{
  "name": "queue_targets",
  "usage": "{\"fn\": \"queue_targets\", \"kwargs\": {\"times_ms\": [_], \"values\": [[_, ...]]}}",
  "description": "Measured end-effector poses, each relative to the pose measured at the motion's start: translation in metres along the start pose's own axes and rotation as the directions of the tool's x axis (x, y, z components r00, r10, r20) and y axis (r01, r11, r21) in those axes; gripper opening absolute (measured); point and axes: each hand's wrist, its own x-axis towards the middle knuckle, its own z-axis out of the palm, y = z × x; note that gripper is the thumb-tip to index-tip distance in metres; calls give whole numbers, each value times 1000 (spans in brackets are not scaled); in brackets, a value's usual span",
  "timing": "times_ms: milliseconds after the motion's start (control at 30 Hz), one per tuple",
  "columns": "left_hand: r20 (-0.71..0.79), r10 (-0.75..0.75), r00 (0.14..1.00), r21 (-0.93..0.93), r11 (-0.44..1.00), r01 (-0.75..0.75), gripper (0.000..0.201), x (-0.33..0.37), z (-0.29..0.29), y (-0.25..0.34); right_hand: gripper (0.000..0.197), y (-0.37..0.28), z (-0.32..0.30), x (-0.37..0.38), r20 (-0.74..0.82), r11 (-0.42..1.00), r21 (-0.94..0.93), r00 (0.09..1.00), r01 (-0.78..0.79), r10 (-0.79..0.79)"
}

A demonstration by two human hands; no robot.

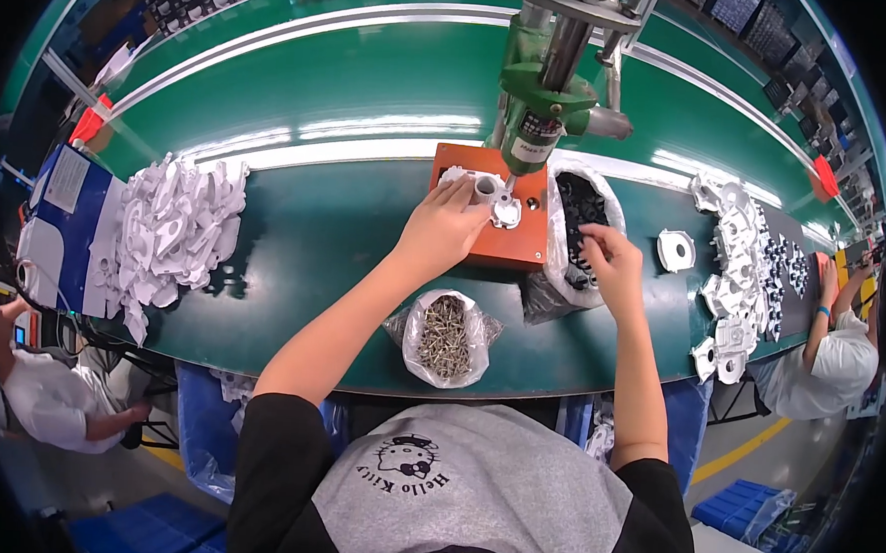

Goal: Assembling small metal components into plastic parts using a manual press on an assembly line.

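Note:
My left hand grips a white plastic part with a round collar, pressing it on top of an orange block. The tip of a green drill-like machine comes down beside that part. My right hand is over an open clear bag of small black parts, its fingertips pinched together at the heap. What those fingertips hold, if anything, is too small to make out. Nearer me, between my forearms, stands a bag of metal screws.
White plastic parts are heaped at the left by a blue and white box. One white part lies alone on the right, near rows of white parts and small dark pieces. Other people work at both sides.

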Motion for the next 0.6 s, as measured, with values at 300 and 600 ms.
{"fn": "queue_targets", "kwargs": {"times_ms": [300,600], "values": [[-10,-42,999,45,998,42,32,-4,-1,13,12,-29,74,53,-38,846,-304,882,438,-470],[-31,-31,999,25,999,32,35,-7,3,8,8,-22,73,56,84,763,-301,813,572,-576]]}}
